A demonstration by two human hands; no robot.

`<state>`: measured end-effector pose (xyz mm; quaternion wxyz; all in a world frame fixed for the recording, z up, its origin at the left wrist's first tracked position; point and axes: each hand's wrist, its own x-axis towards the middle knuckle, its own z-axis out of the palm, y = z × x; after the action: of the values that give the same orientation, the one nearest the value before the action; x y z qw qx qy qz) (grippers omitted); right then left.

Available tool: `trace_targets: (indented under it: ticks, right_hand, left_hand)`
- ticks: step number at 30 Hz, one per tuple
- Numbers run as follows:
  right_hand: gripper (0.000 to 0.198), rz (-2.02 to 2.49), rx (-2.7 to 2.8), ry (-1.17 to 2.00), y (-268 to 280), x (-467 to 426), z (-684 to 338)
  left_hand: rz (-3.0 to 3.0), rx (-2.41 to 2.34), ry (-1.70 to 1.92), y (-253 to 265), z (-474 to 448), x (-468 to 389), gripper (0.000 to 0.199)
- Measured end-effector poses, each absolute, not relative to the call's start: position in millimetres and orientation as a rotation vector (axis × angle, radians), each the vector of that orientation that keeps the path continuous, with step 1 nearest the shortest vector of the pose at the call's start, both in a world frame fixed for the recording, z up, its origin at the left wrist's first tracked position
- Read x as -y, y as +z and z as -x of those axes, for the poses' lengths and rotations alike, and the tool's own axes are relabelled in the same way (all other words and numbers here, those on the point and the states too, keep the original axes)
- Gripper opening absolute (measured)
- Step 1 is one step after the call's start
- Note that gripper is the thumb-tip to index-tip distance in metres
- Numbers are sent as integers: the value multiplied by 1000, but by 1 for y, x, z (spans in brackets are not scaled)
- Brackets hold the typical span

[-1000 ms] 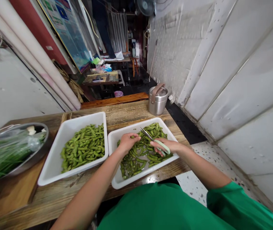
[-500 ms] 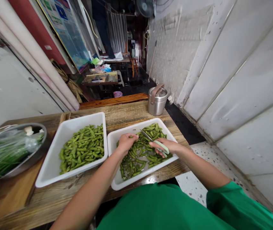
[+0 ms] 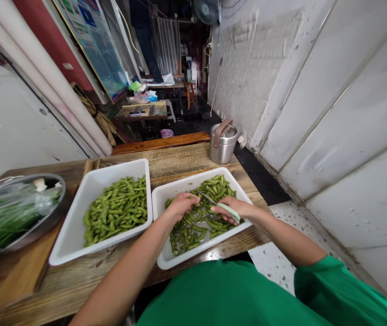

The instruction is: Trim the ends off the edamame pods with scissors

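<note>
My right hand [image 3: 232, 208] is closed around the pale green handles of a pair of scissors [image 3: 227, 210], whose blades point left toward my other hand. My left hand [image 3: 183, 204] pinches a green bean pod [image 3: 197, 198] close to the blade tips; most of the pod is hidden by my fingers. Both hands are above the right white tub [image 3: 166, 264], where wet edamame pods [image 3: 218, 184] and small dark trimmings [image 3: 181, 237] lie in a little water. To the left, another white tub [image 3: 64, 246] holds a heap of edamame pods [image 3: 117, 210].
A steel pail with a brown handle [image 3: 223, 144] stands at the back of the wooden table [image 3: 176, 158]. At far left, a metal basin [image 3: 26, 240] with bagged green stalks [image 3: 8, 217] rests by a wooden board [image 3: 20, 280]. A white panelled wall [image 3: 349, 113] runs along the right.
My left hand has shifted slightly right, bringing the pod to the scissor tips. The scissors' handles and blades have drawn closer together.
</note>
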<state>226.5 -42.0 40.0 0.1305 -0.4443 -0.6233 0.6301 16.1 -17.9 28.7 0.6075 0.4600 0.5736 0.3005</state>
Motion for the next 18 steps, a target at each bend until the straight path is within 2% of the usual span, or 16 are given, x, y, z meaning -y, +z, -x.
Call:
trace_targets:
  ticks: [11, 15, 18]
  right_hand:
    - [41, 1250, 1652, 1874, 42, 40, -224]
    - [42, 1237, 1584, 1940, 41, 40, -222]
    - [42, 1238, 1581, 1985, 42, 42, -221]
  left_hand:
    - [-913, -1247, 747, 35, -11, 15, 50]
    - [-866, -1183, 775, 34, -10, 14, 20]
    - [-824, -1131, 767, 35, -10, 14, 13]
